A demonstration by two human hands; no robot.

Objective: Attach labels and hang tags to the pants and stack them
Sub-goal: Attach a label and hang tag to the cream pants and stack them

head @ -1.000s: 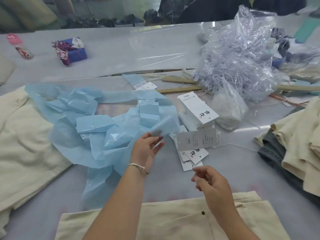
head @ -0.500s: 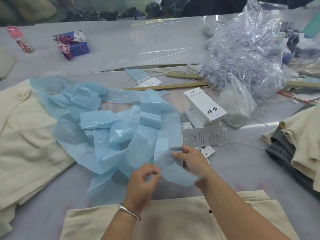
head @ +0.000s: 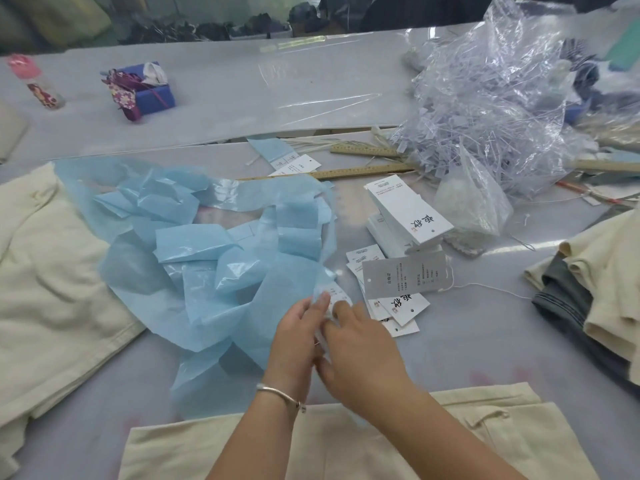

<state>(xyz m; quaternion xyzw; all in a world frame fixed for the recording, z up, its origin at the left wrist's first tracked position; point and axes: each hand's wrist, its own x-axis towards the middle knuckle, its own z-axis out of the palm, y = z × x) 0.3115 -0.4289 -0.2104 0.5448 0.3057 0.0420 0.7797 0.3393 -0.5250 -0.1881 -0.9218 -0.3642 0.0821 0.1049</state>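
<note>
Grey work tables (head: 214,98) covered in clear plastic sheeting fill the view, with a dark clutter of goods along the far edge. At far left a pink-capped bottle (head: 36,85) stands upright, well apart from a small blue box with floral fabric (head: 140,90). Nearer, cream pants (head: 45,285) lie spread at the left edge, overlapped by a crumpled heap of pale blue backing paper (head: 207,258). Another pair of cream trousers (head: 332,448) lies flat at the bottom edge, under both forearms. The left hand (head: 298,337), a silver bangle (head: 281,396) on its wrist, and the right hand (head: 360,348) meet just beside the blue heap, fingers curled together pinching a small white printed label (head: 337,296) with a scrap of blue backing. Right of them lie scattered white hang tags (head: 403,308) and a grey tag (head: 403,275) with white string, behind them a stack of white tags (head: 408,211). Two wooden rulers (head: 363,171) lie beyond. A clear plastic bag of white tag strings (head: 485,109) rises at right, and folded cream and grey garments (head: 595,292) sit at the right edge.
</note>
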